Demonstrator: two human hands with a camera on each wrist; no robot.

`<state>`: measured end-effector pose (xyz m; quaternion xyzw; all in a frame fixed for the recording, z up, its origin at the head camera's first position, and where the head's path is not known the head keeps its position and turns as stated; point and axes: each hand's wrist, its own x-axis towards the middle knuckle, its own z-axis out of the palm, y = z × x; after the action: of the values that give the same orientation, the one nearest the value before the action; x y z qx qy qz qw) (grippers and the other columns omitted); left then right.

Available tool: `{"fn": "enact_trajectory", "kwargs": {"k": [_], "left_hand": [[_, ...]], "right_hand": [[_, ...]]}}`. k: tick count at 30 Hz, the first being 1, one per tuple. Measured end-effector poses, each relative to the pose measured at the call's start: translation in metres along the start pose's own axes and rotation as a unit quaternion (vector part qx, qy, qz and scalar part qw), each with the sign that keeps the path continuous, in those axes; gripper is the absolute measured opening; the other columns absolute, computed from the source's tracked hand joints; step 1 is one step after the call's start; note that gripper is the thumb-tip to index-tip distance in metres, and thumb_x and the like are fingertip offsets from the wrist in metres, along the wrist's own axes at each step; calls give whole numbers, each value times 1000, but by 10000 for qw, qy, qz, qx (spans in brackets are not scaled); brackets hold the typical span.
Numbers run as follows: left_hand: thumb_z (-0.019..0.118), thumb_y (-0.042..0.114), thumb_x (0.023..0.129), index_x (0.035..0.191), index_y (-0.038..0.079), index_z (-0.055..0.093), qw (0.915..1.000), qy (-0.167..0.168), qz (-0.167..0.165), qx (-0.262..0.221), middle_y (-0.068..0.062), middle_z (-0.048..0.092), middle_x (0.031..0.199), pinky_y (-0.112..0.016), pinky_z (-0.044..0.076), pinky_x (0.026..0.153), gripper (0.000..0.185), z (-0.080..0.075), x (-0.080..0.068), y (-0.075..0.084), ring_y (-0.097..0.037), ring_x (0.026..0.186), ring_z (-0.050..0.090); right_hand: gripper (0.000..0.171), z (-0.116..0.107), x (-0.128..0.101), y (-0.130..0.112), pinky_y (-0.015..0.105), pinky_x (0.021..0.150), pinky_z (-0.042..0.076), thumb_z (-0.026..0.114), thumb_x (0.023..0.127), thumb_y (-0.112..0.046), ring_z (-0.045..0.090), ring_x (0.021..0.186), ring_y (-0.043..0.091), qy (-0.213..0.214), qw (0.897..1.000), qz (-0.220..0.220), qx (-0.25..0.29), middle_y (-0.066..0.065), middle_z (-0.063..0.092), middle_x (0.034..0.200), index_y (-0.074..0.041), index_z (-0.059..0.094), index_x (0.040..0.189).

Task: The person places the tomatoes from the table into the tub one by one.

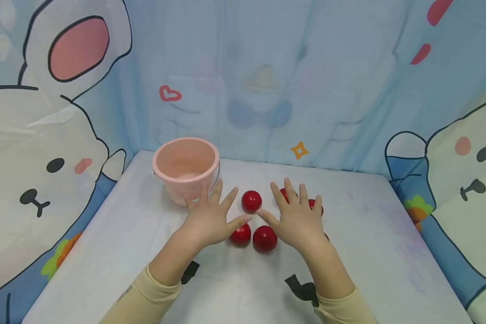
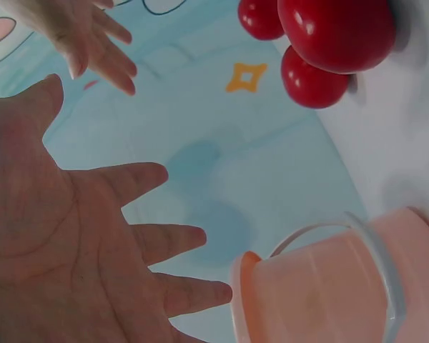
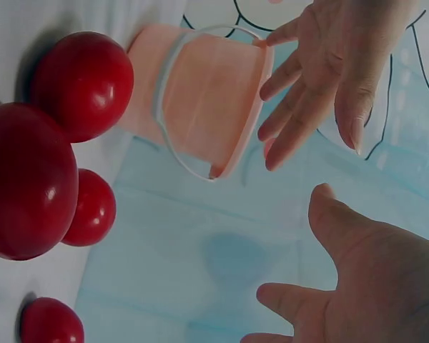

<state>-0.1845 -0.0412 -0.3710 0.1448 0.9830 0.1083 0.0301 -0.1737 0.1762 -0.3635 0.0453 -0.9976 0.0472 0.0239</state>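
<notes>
- My left hand [image 1: 208, 218] is spread wide, palm down, fingers straight, holding nothing; it hovers just in front of the pink bucket [image 1: 185, 168].
- My right hand [image 1: 297, 218] is spread just as wide and holds nothing.
- The red balls [image 1: 251, 200] lie on the table [image 1: 389, 252], between and under my hands.
</notes>
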Motion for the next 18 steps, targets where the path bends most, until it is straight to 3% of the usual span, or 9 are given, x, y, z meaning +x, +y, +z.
{"fn": "enact_trajectory", "kwargs": {"k": [6, 11, 15, 18], "left_hand": [[35, 79, 88, 157, 32, 27, 9997, 139, 10, -210, -11, 16, 166, -77, 16, 111, 84, 1, 1, -4, -42, 153, 7], [41, 64, 97, 154, 19, 36, 9915, 840, -51, -991, -9, 34, 160, -60, 30, 117, 73, -16, 12, -23, -30, 149, 29], [36, 52, 102, 150, 11, 41, 9835, 1301, -432, -1179, -12, 41, 154, -57, 36, 114, 63, -37, 28, -58, -35, 140, 42], [31, 49, 104, 152, 7, 36, 9778, 1395, -824, -1331, -19, 34, 157, -61, 31, 115, 64, -45, 41, -95, -43, 141, 37]], "right_hand": [[88, 3, 0, 2, 78, 112, 4, 49, 88, -71, 12, 148, 53, -54, 10000, 32, 69, 17, 17, 165, -26, 23, 159], [87, -1, -3, 14, 76, 113, 8, 52, 88, -69, 17, 146, 53, 46, 9995, 126, 282, 19, 21, 163, -25, 25, 158], [85, -2, -10, 31, 74, 113, 18, 53, 90, -66, 27, 142, 54, 100, 9991, 223, 346, 23, 27, 160, -21, 26, 158], [85, 2, -16, 44, 73, 109, 27, 55, 90, -64, 35, 137, 54, 154, 9987, 343, 336, 27, 34, 155, -16, 30, 156]]}}
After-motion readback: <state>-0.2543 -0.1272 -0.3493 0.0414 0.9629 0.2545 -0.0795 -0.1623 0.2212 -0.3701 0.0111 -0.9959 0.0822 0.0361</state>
